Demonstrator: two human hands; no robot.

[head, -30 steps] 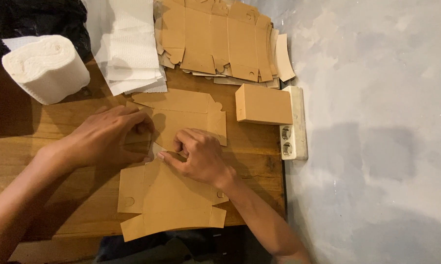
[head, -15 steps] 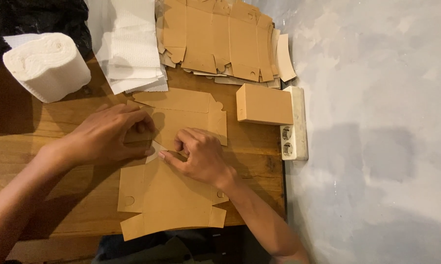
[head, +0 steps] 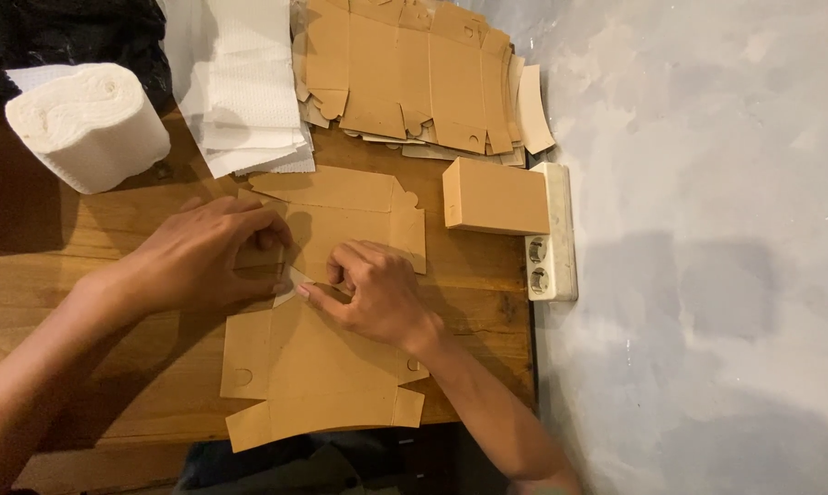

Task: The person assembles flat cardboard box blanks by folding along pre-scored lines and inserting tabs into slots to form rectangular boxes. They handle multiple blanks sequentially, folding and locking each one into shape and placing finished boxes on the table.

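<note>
1. Lately little has shifted: compared with a second ago, both hands keep the same pinch, so the fold is barely further on.
2. The left hand [head: 203,257], fingers curled, presses the flat brown cardboard blank [head: 318,353] on the wooden table [head: 84,367].
3. The right hand [head: 373,293] pinches a small pale tab [head: 290,284] at the blank's middle.
4. Beyond: a soft white tissue roll [head: 88,124], a stack of die-cut blanks [head: 414,73], one assembled box [head: 495,195].

Up top lies a stack of flat brown cardboard cutouts [head: 414,78], with folded white paper napkins [head: 249,87] beside it, a white tissue roll [head: 88,124] far left, and a closed brown cardboard box [head: 495,196] touching a white power strip [head: 553,240].
</note>
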